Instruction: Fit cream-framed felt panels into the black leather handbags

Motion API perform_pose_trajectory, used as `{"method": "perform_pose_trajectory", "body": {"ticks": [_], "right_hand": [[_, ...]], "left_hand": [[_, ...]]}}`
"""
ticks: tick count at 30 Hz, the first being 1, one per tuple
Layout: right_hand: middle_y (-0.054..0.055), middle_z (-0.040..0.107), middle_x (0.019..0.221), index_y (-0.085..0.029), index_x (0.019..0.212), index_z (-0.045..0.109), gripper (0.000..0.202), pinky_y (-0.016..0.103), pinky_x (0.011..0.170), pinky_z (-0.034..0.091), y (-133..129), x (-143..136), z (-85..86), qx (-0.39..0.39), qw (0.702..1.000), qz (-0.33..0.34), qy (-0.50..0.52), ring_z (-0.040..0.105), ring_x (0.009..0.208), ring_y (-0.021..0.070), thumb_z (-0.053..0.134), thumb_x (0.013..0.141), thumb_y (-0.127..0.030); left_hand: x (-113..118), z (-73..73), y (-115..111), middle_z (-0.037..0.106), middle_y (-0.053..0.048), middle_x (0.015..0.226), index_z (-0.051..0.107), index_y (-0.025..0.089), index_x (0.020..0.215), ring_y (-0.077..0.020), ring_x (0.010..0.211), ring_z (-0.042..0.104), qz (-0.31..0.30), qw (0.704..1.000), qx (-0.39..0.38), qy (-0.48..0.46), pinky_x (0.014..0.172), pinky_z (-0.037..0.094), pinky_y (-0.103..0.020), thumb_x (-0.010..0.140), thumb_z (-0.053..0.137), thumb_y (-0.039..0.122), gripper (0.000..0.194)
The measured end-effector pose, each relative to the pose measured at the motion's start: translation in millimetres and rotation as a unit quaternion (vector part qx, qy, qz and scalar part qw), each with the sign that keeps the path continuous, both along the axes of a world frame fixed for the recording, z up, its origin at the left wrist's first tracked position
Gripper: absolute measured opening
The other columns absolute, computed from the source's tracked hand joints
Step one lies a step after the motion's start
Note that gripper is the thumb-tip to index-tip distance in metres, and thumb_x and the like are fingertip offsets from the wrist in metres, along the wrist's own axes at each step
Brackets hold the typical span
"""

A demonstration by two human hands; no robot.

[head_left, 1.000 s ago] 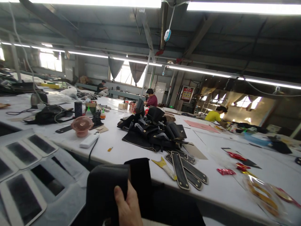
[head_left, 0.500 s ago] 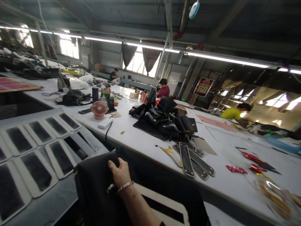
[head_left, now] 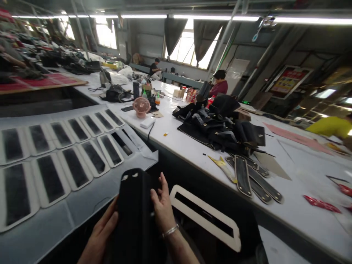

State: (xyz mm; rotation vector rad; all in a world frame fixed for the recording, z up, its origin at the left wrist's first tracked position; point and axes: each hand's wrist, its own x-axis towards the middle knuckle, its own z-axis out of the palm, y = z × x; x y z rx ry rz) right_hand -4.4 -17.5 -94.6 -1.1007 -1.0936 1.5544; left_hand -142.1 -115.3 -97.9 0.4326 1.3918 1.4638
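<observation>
A long black fabric piece (head_left: 136, 216) stands between my two hands at the bottom centre. My left hand (head_left: 103, 231) grips its left edge from below. My right hand (head_left: 162, 205) rests on its right side with fingers spread against it; a silver bracelet circles that wrist. Just to the right lies a white frame template (head_left: 203, 216) with a dark slot.
Rows of white frames with black panels (head_left: 63, 154) cover the surface at left. On the long white table (head_left: 187, 146) sit a pile of black bag parts (head_left: 220, 128), dark straps (head_left: 247, 176), a pink fan (head_left: 141, 106) and bottles. Other people work farther back (head_left: 220, 86).
The view has swung down and left. My left hand has come into view on the black piece, and my right hand has shifted from gripping its top to lying along its right side.
</observation>
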Motion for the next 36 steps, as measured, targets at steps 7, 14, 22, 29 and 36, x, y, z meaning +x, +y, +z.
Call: {"method": "perform_pose_trajectory", "body": {"ticks": [7, 14, 22, 29, 36], "right_hand": [[0.007, 0.053, 0.136, -0.022, 0.133, 0.054, 0.051, 0.039, 0.11, 0.035, -32.5, 32.4, 4.5, 0.089, 0.984, 0.065, -0.138, 0.045, 0.128, 0.0251, 0.041, 0.096, -0.054], [0.015, 0.062, 0.123, -0.013, 0.133, 0.052, 0.054, 0.038, 0.092, 0.051, -28.0, 24.6, 21.9, 0.204, 0.943, 0.002, -0.264, 0.059, 0.112, 0.0294, 0.047, 0.094, -0.049], [0.008, 0.071, 0.088, -0.019, 0.105, 0.064, 0.036, 0.027, 0.064, 0.049, -26.3, 19.4, 23.3, 0.232, 0.929, -0.058, -0.284, 0.067, 0.073, 0.0212, 0.04, 0.098, -0.045], [0.002, 0.065, 0.074, -0.021, 0.088, 0.062, 0.037, 0.026, 0.06, 0.041, -28.5, 25.8, 24.7, 0.185, 0.948, -0.094, -0.241, 0.059, 0.062, 0.017, 0.041, 0.096, -0.051], [0.0, 0.058, 0.063, -0.021, 0.081, 0.057, 0.041, 0.027, 0.053, 0.036, -9.3, 36.8, 30.0, 0.221, 0.926, -0.097, -0.291, 0.052, 0.053, 0.016, 0.039, 0.096, -0.055]], "left_hand": [[1.2, -12.3, 7.4, 0.06, -0.005, 0.127, 0.049, 0.023, 0.137, -0.0242, 0.117, 0.056, -0.098, 0.98, 0.111, 0.135, 0.096, 0.049, -0.027, 0.087, 0.06, 0.046, 0.055], [1.1, 4.2, 33.1, 0.062, -0.006, 0.122, 0.05, 0.022, 0.137, -0.0225, 0.109, 0.059, -0.106, 0.941, 0.151, 0.282, 0.096, 0.047, -0.026, 0.09, 0.057, 0.039, 0.05], [18.0, 9.9, 42.7, 0.068, -0.007, 0.106, 0.063, 0.021, 0.124, -0.0215, 0.097, 0.063, -0.101, 0.917, 0.17, 0.346, 0.088, 0.051, -0.024, 0.092, 0.054, 0.035, 0.036], [34.3, 6.8, 46.1, 0.069, -0.007, 0.111, 0.064, 0.022, 0.123, -0.0218, 0.097, 0.065, -0.068, 0.932, 0.17, 0.314, 0.083, 0.054, -0.025, 0.091, 0.055, 0.039, 0.037], [38.6, 18.0, 62.0, 0.061, -0.003, 0.131, 0.051, 0.026, 0.135, -0.0234, 0.111, 0.063, -0.091, 0.946, 0.159, 0.267, 0.099, 0.05, -0.033, 0.09, 0.056, 0.044, 0.048]]}}
